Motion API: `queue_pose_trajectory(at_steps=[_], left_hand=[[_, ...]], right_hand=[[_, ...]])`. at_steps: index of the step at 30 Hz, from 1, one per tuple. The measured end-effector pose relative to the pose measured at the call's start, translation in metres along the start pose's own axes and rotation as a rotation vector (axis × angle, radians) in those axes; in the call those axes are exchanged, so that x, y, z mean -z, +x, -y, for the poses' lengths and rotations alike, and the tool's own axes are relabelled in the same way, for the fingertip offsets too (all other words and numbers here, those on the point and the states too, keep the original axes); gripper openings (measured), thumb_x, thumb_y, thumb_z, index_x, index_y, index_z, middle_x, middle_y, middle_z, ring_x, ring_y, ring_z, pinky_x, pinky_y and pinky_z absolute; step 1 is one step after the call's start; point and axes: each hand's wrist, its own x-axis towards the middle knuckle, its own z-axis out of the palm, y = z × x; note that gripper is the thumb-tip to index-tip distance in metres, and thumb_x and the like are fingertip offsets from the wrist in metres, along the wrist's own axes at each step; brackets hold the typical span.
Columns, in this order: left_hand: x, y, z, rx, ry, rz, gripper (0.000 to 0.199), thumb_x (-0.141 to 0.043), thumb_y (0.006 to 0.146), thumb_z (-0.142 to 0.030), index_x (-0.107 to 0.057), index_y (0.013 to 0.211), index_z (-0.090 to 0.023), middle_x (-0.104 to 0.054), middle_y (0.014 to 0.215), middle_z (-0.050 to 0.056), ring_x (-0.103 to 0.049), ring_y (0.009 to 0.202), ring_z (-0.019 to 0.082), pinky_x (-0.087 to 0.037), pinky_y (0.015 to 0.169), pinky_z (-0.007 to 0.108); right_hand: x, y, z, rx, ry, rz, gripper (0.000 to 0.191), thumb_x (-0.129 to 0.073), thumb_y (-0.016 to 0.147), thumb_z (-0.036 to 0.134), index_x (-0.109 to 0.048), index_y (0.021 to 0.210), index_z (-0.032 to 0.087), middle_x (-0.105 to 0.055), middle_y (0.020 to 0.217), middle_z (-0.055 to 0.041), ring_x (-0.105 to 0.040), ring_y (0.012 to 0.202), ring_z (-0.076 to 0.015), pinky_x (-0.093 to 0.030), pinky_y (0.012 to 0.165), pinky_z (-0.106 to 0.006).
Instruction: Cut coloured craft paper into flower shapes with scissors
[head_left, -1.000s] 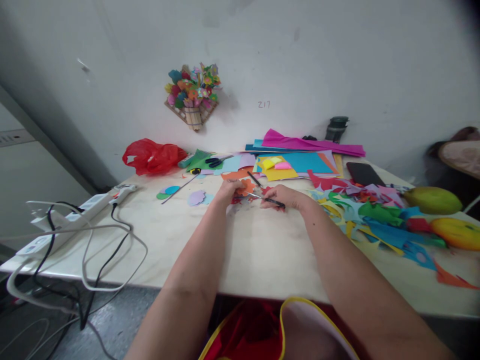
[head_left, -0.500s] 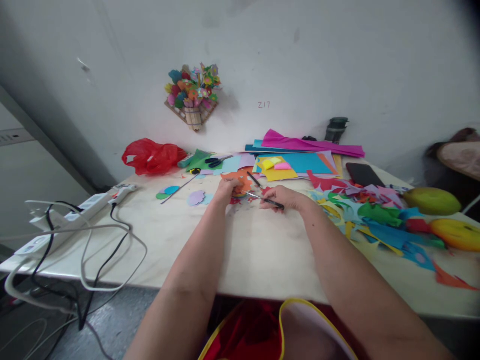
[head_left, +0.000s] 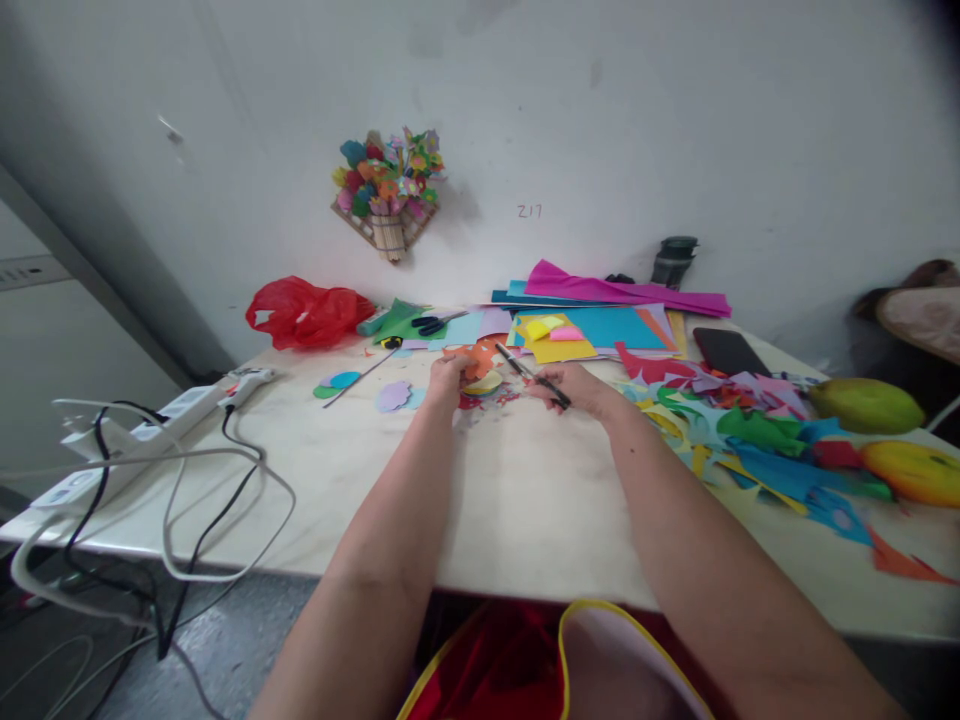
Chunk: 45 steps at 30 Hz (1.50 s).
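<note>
My left hand (head_left: 451, 377) is closed at the left edge of a small pale yellow paper piece (head_left: 482, 383), with orange paper (head_left: 484, 358) just behind it. In my right hand (head_left: 561, 385) is a slim black and silver tool (head_left: 553, 391), whose far end points up and left, away from the yellow piece. What kind of tool it is cannot be made out. Small red scraps (head_left: 504, 397) lie on the table between my hands. Left of my left hand are a lilac scalloped paper shape (head_left: 394, 396) and a blue paper circle (head_left: 345, 380).
Colored sheets (head_left: 600, 328) and dark-handled scissors (head_left: 429, 325) lie behind my hands. Paper scraps (head_left: 757, 430), a phone (head_left: 727, 351) and a green mango (head_left: 868, 404) are on the right. A red bag (head_left: 304, 312) and a power strip (head_left: 180, 405) are on the left.
The tool in my right hand has swung from pointing left across the yellow paper to pointing up and left. More of the yellow paper shows now; my left hand has barely moved.
</note>
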Motion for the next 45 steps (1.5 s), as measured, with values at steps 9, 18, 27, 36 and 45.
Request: queue_pose_trajectory(at_steps=[9,18,27,36,45], left_hand=[[-0.011,-0.01,0.008,-0.017,0.191,0.378,0.026,-0.069,0.052,-0.02,-0.044,0.045,-0.016,-0.043,0.043,-0.004,-0.037,0.04,0.005,-0.026,0.042,0.02],[-0.019,-0.021,0.005,0.027,0.393,0.549,0.016,-0.068,0.054,-0.02,-0.052,0.053,-0.016,-0.048,0.045,-0.003,-0.042,0.04,0.007,-0.028,0.042,0.022],[-0.025,-0.031,-0.003,0.056,0.395,0.543,0.011,-0.065,0.052,-0.017,-0.054,0.051,-0.015,-0.05,0.044,-0.001,-0.042,0.04,0.008,-0.027,0.042,0.022],[-0.024,-0.026,0.003,0.045,0.366,0.552,0.013,-0.066,0.052,-0.018,-0.053,0.052,-0.015,-0.05,0.042,-0.001,-0.042,0.037,0.008,-0.027,0.04,0.022],[-0.025,-0.02,0.008,0.058,0.271,0.488,0.017,-0.071,0.054,-0.021,-0.055,0.057,-0.014,-0.056,0.048,0.001,-0.048,0.039,0.009,-0.036,0.042,0.022]], right_hand=[[-0.007,0.006,0.003,0.025,0.262,-0.235,0.042,-0.085,0.052,0.019,-0.06,0.086,0.018,-0.063,0.06,0.0025,-0.062,0.054,-0.0128,-0.05,0.054,-0.024],[-0.014,0.008,0.004,0.069,0.209,-0.209,0.047,-0.082,0.049,0.018,-0.061,0.092,0.016,-0.061,0.064,0.0033,-0.06,0.062,-0.0135,-0.05,0.058,-0.025],[-0.017,0.01,0.002,0.098,0.213,-0.178,0.042,-0.074,0.047,0.017,-0.061,0.087,0.015,-0.061,0.061,0.0038,-0.055,0.057,-0.0118,-0.042,0.053,-0.023],[-0.018,0.008,0.006,0.089,0.236,-0.21,0.049,-0.081,0.042,0.019,-0.061,0.087,0.014,-0.059,0.059,0.0048,-0.054,0.057,-0.0109,-0.041,0.053,-0.022],[-0.019,0.012,0.005,0.047,0.256,-0.354,0.051,-0.082,0.044,0.028,-0.06,0.089,0.016,-0.056,0.058,0.0049,-0.052,0.053,-0.0116,-0.043,0.05,-0.025]])
